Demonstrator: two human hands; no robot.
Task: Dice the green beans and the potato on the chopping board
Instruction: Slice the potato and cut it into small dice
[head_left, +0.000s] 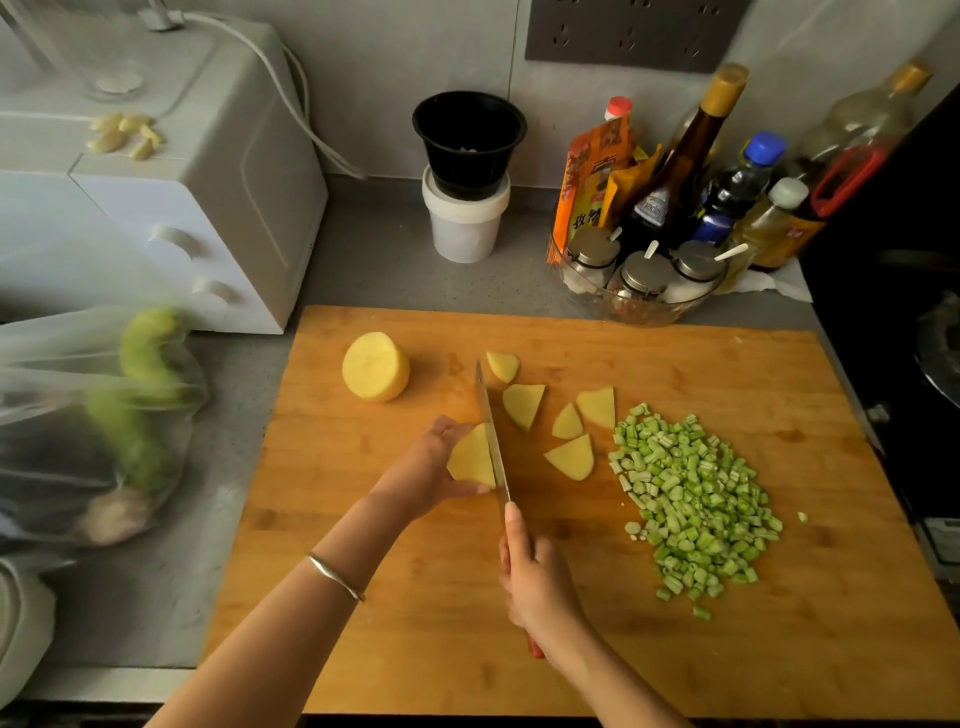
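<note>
The left hand (435, 470) curls round a pale yellow wedge of peeled potato (471, 458), holding it on edge on the rectangular wooden chopping board (363, 571). The right hand (535, 577) grips the handle of a long steel kitchen knife (491, 436), forefinger laid along its spine. The blade stands against the wedge's right face (how deep it sits cannot be told). Five flat yellow potato slices (522, 405) lie scattered just right of the blade. Farther right of the right hand sits a heap of diced green beans (691, 499). Beyond the left hand, apart from it, rests a rounded yellow potato half (375, 367).
</note>
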